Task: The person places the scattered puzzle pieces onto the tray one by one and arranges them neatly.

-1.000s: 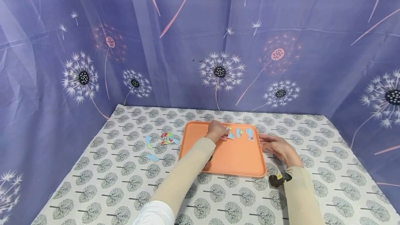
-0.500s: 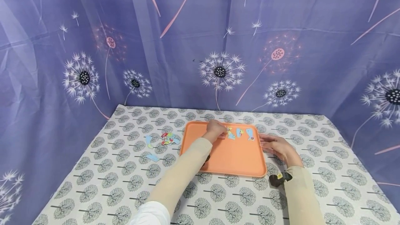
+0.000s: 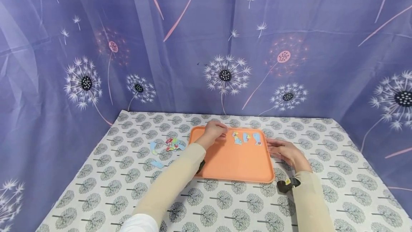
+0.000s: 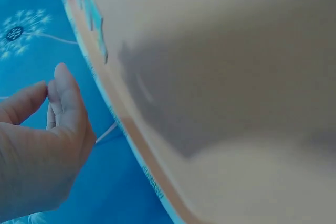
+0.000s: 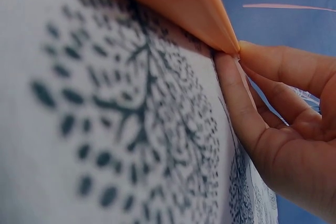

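Observation:
An orange tray [image 3: 238, 164] lies on the table. Along its far right side sit a light-blue and yellow puzzle piece [image 3: 237, 139], a second blue piece [image 3: 246, 137] and a third blue piece [image 3: 257, 138]. My left hand [image 3: 214, 131] is over the tray's far edge, left of these pieces. In the left wrist view, its thumb and fingertips are close together with nothing between them. My right hand [image 3: 285, 151] is at the tray's right rim, thumb and finger pinching the edge [image 5: 231, 45] in the right wrist view.
Left of the tray, a pile of colourful puzzle pieces [image 3: 174, 144] lies on the tree-print cloth [image 3: 122, 178]. Two loose blue pieces, one curved [image 3: 152, 148] and one straighter [image 3: 157, 164], are nearby. A purple dandelion curtain [image 3: 180, 63] hangs behind the table.
My left hand has drawn back leftward from the leftmost piece on the tray, which now shows fully. My right hand has stayed at the rim.

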Tool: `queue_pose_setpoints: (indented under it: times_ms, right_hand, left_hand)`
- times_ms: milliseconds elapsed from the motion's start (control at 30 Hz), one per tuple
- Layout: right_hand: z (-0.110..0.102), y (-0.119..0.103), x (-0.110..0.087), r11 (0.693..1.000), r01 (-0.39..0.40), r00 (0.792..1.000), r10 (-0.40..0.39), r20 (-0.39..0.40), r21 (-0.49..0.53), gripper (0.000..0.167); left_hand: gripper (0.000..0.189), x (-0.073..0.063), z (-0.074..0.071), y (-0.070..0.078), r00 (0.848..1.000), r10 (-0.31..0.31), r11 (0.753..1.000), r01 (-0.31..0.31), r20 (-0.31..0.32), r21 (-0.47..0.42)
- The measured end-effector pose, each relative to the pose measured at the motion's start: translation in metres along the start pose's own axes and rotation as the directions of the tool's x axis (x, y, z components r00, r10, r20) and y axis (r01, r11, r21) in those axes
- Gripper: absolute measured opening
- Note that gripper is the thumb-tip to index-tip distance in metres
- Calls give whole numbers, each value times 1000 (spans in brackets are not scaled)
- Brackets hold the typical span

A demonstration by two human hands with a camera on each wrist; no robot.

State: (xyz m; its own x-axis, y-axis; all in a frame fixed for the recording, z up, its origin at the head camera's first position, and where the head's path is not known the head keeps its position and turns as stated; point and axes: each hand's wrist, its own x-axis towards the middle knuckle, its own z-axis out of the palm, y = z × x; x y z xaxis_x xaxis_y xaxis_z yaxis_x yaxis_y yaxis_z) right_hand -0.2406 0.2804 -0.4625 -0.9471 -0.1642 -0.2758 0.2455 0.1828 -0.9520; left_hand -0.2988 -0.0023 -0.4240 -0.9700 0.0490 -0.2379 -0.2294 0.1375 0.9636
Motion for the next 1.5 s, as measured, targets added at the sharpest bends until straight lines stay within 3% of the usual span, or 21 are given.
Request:
queue_pose_setpoints:
  times_ms: [233,400,633,1067,1500]
  right_hand:
    - [1,2,0,1000,3,1000,-3,4,-5,61]
    - [0,1,0,1000,5,1000,-5,9,-6,62]
    - [0,1,-1,1000,11,1000,-11,11,8,61]
    - [1,0,-2,1000,12,1000,-12,12,4,62]
    - [0,-2,-2,1000,-10,1000,10,13,-28,62]
  left_hand:
    - [21,-7,-24,3,997,25,998,-21,72,-56]
    - [25,-13,-43,3,995,55,997,-50,81,-61]
    - [22,-22,-77,0,998,67,996,-66,18,-58]
    - [31,-35,-150,-17,997,-11,1000,9,-70,-29]
    - [38,-43,-203,-40,990,-47,999,45,-130,-15]
